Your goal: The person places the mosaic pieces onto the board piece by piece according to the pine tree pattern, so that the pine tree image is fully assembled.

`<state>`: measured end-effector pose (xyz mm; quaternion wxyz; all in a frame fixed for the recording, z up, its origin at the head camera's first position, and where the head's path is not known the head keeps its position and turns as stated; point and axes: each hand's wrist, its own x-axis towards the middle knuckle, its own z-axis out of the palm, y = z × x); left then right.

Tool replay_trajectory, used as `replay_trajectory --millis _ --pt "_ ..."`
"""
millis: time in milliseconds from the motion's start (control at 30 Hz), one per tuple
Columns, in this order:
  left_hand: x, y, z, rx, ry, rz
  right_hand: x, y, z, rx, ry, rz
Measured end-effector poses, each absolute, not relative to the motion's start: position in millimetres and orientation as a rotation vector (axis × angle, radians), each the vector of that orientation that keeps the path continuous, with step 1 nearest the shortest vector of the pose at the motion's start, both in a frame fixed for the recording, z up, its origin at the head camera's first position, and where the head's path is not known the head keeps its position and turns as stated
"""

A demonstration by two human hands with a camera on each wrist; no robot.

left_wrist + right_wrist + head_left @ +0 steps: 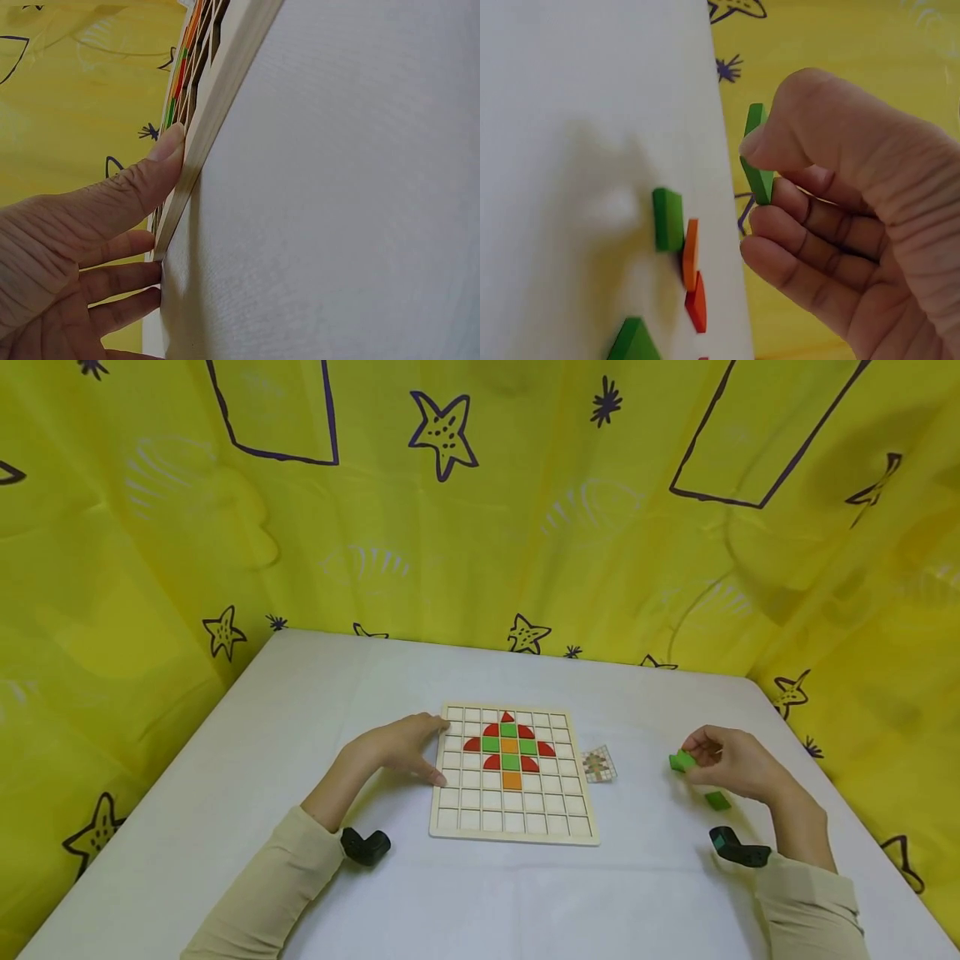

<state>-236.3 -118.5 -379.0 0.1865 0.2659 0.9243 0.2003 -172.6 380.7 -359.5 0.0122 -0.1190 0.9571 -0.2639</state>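
Note:
A square wooden grid board (480,821) lies on the table, with red, green and orange tiles arranged in a tree-like shape in its cells. My left hand (401,746) rests at the board's left edge, the thumb (169,146) touching the rim and the fingers extended along the side. To the right of the board, my right hand (731,764) pinches a green tile (757,157) between thumb and fingers, raised above the table. Beneath it lie another green tile (667,219), an orange tile (691,255) and a red tile (696,302). One more green tile (634,341) is partly cut off.
A small pattern card (599,764) lies against the board's right side. The white-covered table (360,677) meets a yellow patterned curtain (480,543) at the back and sides. Black wrist-worn devices (366,847) show at both cuffs.

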Motion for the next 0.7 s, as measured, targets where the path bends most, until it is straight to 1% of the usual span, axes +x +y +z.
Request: replay_trajectory --millis 267,700 --pt "-235.2 -117.6 -379.3 0.741 2.601 0.558 -170.5 357.4 -348.0 -0.570 3.030 -0.896" --pt "-238.1 -118.6 -381.1 0.727 2.600 0.566 -171.1 312.2 -333.9 -0.704 3.007 -0.872"
